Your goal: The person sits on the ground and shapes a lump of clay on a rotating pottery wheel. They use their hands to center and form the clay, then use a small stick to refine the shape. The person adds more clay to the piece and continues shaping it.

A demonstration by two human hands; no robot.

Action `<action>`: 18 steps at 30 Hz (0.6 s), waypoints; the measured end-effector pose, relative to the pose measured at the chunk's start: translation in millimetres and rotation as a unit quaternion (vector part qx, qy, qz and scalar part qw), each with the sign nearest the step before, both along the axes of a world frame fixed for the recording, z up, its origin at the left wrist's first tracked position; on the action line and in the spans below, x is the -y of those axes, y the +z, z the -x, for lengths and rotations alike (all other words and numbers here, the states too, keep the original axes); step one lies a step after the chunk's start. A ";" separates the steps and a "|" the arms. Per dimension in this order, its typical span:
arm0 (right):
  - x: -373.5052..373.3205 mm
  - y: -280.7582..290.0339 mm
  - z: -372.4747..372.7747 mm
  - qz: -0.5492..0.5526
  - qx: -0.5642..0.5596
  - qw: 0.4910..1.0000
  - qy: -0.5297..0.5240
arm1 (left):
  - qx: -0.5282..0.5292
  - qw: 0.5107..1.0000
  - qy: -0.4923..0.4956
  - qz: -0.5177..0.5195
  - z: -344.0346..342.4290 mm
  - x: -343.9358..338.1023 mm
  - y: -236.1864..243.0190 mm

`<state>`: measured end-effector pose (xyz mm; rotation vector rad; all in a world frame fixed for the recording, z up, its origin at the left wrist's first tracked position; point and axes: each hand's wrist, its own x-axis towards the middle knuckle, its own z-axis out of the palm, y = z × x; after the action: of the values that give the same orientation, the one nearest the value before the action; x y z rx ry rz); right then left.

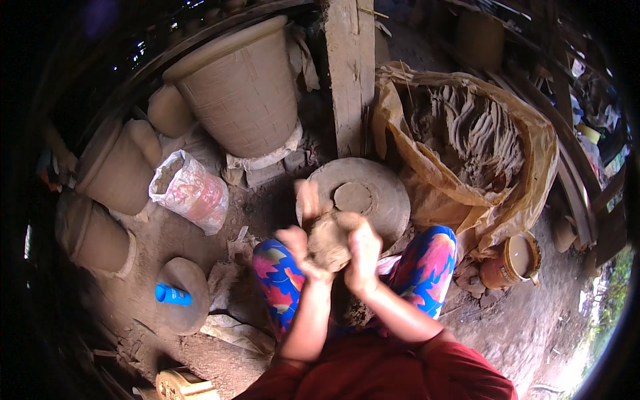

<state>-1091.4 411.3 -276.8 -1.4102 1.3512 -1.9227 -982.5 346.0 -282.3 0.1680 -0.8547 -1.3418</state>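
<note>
A rounded lump of clay [328, 241] is between my two hands, above my lap. My left hand [301, 252] presses on its left side, fingers partly smeared by motion. On its right side, my right hand [364, 257] curls around the lump. Just beyond is a round potter's wheel [390, 207], with a small flat clay disc [353, 197] at its middle. What looks like my bare foot [307, 199] rests at the wheel's left edge.
Large clay pots [240, 87] stand at the back left, near a white sack [197, 193] and a blue cup [172, 294] lying on a round board [187, 317]. To the right are a plastic-lined heap of clay [470, 133] and a bucket [497, 272]. A wooden post [349, 73] rises behind the wheel.
</note>
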 end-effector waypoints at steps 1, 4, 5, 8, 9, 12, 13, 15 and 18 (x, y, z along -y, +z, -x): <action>1.9 -7.9 -8.2 0.055 0.033 0.997 0.033 | -0.010 0.993 -0.120 0.003 13.5 -8.3 -8.3; 8.6 -30.6 6.1 0.026 0.182 0.941 0.284 | -0.028 0.993 -0.109 0.034 6.5 -1.4 -31.8; 10.3 -38.0 10.3 0.020 0.262 0.930 0.259 | -0.083 0.985 -0.149 0.007 7.2 -2.7 -39.2; 17.9 -54.4 8.2 0.004 0.150 0.944 0.295 | 0.050 0.998 -0.038 0.000 9.0 -3.2 -42.5; 16.5 -53.0 10.5 0.012 0.165 0.945 0.283 | 0.080 0.997 0.006 0.011 7.8 -4.3 -36.7; 11.7 -33.3 13.1 -0.082 0.475 0.862 0.156 | -0.033 0.980 -0.098 -0.168 3.7 -7.4 -5.4; 8.6 -22.8 22.5 0.057 0.469 0.820 0.322 | -0.130 0.942 -0.198 -0.237 -8.2 -1.6 6.0; 5.1 -3.7 30.4 0.138 0.481 0.806 0.315 | -0.034 0.986 0.038 -0.161 -27.7 8.0 23.0; 2.0 8.2 18.5 0.119 0.401 0.902 0.106 | 0.039 0.977 0.120 -0.171 -28.0 11.5 21.5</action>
<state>-1109.9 409.4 -268.6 -0.6459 0.5625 -2.1863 -954.4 334.5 -260.8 0.5784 -0.6393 -1.2512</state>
